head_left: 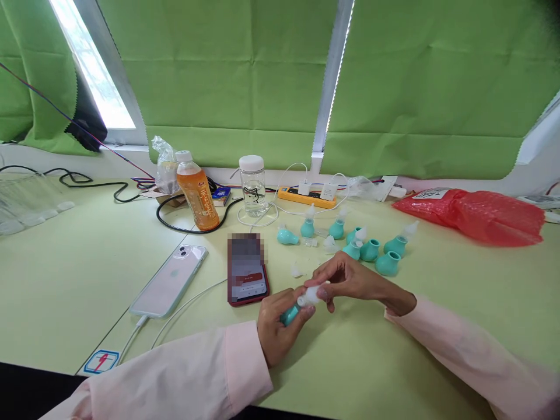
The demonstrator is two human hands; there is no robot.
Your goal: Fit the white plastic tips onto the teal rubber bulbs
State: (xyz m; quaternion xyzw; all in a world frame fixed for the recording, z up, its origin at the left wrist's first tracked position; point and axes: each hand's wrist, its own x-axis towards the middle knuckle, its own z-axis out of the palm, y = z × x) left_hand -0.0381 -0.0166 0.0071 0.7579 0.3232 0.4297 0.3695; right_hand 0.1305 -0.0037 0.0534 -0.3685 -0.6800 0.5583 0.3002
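Observation:
Near the front of the table, my left hand (276, 332) wraps its fingers round a teal squeeze bulb (290, 315), most of which they hide. My right hand (356, 281) pinches a translucent white nozzle (310, 296) close against that bulb. Whether the nozzle is seated in the bulb's mouth, I cannot tell. Beyond my hands stand several more teal bulbs, some with clear tips, such as this bulb (308, 227), and others with open mouths, such as this one (388, 264). A bulb (287, 235) lies on its side. A small clear piece (297, 270) lies just past my fingers.
A dark red phone (248, 291) and a charging pale phone (168, 283) lie to the left, with white cables. Behind stand an orange drink bottle (199, 195), a clear jar (252, 189) and a power strip (301, 199). A red plastic bag (476, 216) lies at right.

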